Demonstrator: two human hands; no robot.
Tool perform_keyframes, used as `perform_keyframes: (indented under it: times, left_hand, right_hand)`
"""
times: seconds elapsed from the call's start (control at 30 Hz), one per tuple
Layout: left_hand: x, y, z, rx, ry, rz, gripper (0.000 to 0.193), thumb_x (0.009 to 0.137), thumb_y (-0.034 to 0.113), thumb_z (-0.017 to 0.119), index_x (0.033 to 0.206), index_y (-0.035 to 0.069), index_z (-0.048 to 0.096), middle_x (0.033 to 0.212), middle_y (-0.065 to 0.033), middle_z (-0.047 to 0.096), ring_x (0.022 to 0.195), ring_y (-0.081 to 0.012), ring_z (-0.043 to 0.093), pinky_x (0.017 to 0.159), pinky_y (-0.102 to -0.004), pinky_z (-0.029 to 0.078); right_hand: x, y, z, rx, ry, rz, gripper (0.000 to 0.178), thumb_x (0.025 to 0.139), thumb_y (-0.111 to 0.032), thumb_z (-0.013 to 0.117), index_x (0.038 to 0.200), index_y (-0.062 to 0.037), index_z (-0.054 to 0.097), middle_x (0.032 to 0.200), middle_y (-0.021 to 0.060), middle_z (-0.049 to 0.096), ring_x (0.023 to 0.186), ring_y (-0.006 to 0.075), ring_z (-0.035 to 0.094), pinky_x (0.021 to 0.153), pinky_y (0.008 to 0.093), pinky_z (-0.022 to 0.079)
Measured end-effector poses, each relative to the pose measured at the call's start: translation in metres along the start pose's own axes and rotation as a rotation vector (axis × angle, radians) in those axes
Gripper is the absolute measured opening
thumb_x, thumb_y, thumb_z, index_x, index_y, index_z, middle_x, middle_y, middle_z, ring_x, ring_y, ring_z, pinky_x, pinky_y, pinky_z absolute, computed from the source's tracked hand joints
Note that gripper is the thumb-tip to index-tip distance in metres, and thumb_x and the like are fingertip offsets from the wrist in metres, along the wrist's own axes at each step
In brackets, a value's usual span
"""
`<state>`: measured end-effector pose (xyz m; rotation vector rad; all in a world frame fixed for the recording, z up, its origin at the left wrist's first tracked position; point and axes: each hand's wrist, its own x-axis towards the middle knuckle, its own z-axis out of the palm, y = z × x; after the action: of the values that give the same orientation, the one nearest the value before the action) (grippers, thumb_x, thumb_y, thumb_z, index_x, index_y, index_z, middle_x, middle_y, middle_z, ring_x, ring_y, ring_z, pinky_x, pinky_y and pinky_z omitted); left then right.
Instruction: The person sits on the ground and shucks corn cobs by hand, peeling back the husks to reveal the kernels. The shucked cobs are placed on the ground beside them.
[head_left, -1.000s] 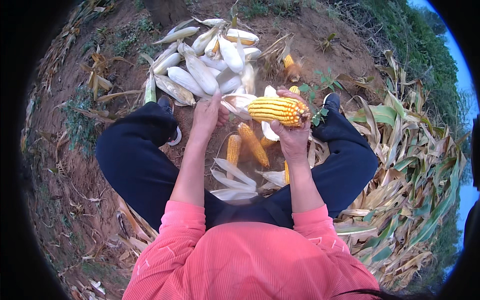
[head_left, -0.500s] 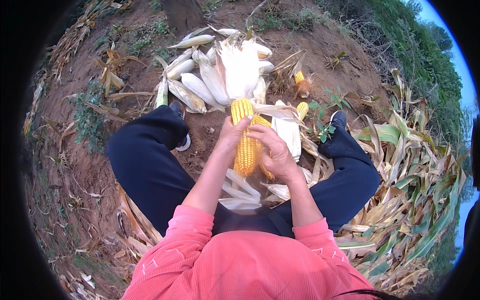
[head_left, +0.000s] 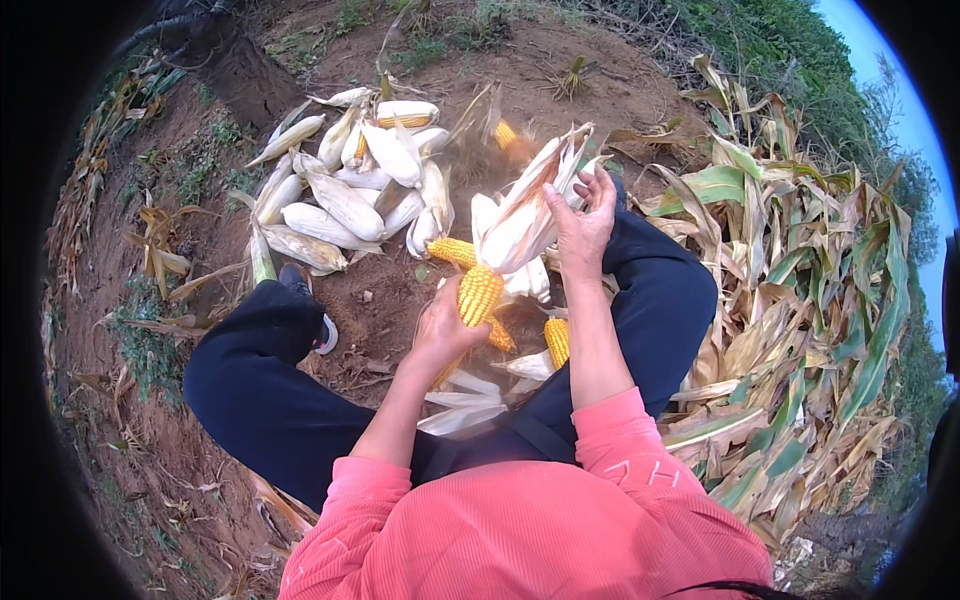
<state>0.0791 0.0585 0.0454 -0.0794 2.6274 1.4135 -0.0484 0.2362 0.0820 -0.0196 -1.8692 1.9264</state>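
Since half a second ago the yellow corn cob (head_left: 479, 294) has dropped lower between the knees while the pale husk (head_left: 527, 212) has been drawn up and away from it, and the right hand (head_left: 583, 222) has risen from the cob to the husk's upper end. Item, left of the cob: heap of unhusked ears (head_left: 340, 190) on bare red soil, well apart from both hands; a dark trouser leg and shoe (head_left: 318, 318) lie between heap and cob. Item, just left of the cob and touching it: left hand (head_left: 443, 326), fingers clenched round the cob's lower end, cob upright with its top in the husk. Item, centre: husk, fanned open, attached at the cob's upper end as far as can be judged. Item, right of the cob: right hand, fingers and thumb pinching the husk leaves near their tips; beyond it the other leg and a bank of dry and green stalks (head_left: 800, 300). Risks, judged: the thin leaves may tear off in strips under the pull and leave part on the cob; the left-hand grip, low on the cob, may let it twist or slip; a freed cob could fall onto the husked cobs (head_left: 556, 340) and loose husks (head_left: 470, 400) in the lap. Obscured: the joint of husk and cob; the left fingertips, behind the cob; a small orange object (head_left: 506, 135) beyond the husk, blurred; stalk bank bent by the lens rim.
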Motion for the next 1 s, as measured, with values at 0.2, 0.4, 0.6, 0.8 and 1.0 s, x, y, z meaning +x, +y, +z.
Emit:
perform_keyframes:
  times: [0.2, 0.4, 0.6, 0.8, 1.0]
  left_hand:
    - [0.000, -0.019, 0.005, 0.131, -0.048, 0.143, 0.086, 0.060, 0.023, 0.076, 0.134, 0.000, 0.040, 0.125, -0.0224, 0.052, 0.114, -0.0351, 0.054, 0.098, -0.0399, 0.043]
    - [0.007, -0.047, 0.000, -0.007, -0.126, 0.107, 0.083, 0.056, 0.023, 0.080, 0.128, -0.002, 0.047, 0.113, -0.0213, 0.060, 0.105, -0.0336, 0.059, 0.093, -0.0375, 0.046]
    - [0.011, -0.033, -0.006, -0.063, -0.261, 0.020, 0.083, 0.054, 0.022, 0.080, 0.127, -0.002, 0.048, 0.113, -0.0210, 0.060, 0.104, -0.0308, 0.060, 0.092, -0.0365, 0.046]
    - [0.012, -0.038, -0.006, -0.125, -0.224, -0.001, 0.081, 0.051, 0.022, 0.080, 0.124, -0.001, 0.051, 0.109, -0.0201, 0.062, 0.101, -0.0305, 0.061, 0.090, -0.0367, 0.047]
    - [0.013, -0.050, -0.001, -0.082, -0.120, 0.024, 0.080, 0.050, 0.021, 0.079, 0.122, -0.002, 0.051, 0.106, -0.0203, 0.063, 0.099, -0.0316, 0.062, 0.087, -0.0380, 0.048]
  right_hand:
    - [0.020, 0.026, -0.028, 0.178, 0.026, 0.249, 0.028, 0.089, 0.001, 0.057, 0.116, 0.0046, 0.053, 0.106, 0.0102, 0.062, 0.095, 0.0157, 0.059, 0.088, 0.0277, 0.045]
    - [0.017, 0.012, -0.022, 0.523, 0.019, 0.445, 0.025, 0.096, -0.012, 0.046, 0.112, 0.0047, 0.055, 0.105, 0.0097, 0.061, 0.097, 0.0149, 0.057, 0.085, 0.0283, 0.044]
    - [0.020, 0.000, -0.029, 0.573, -0.046, 0.422, 0.027, 0.095, -0.014, 0.048, 0.116, 0.0016, 0.055, 0.104, 0.0090, 0.062, 0.097, 0.0162, 0.059, 0.084, 0.0282, 0.047]
    - [0.018, -0.033, -0.030, 0.382, -0.065, 0.260, 0.036, 0.089, -0.007, 0.049, 0.125, -0.0021, 0.049, 0.111, 0.0100, 0.059, 0.097, 0.0162, 0.060, 0.078, 0.0288, 0.053]
    - [0.015, -0.038, -0.029, -0.123, -0.052, -0.208, 0.061, 0.079, -0.005, 0.069, 0.133, -0.0010, 0.039, 0.125, 0.0132, 0.049, 0.112, 0.0192, 0.051, 0.084, 0.0316, 0.051]
